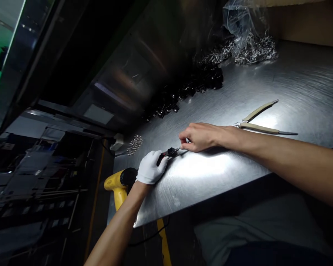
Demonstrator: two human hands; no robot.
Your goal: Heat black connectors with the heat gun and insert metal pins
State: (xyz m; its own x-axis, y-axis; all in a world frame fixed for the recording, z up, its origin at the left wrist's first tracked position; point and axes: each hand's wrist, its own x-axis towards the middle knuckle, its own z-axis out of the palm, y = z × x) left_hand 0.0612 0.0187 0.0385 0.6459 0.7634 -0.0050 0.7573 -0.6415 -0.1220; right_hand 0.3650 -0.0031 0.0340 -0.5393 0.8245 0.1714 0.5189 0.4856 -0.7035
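Both hands' fingers pinch a small black connector (170, 151) on the steel bench (294, 85).

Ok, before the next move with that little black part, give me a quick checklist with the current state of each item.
1. Left hand, in a white glove, grips the small black part: ok.
2. Right hand, bare, pinches a thin metal piece at the part's end: ok.
3. Piece fully seated in the part: cannot tell, too small.
4. Pliers lie on the metal table, apart from both hands: ok.
5. Pile of black parts stays back from the hands: ok.
6. Yellow tool at the table edge, touching the left wrist: cannot tell.
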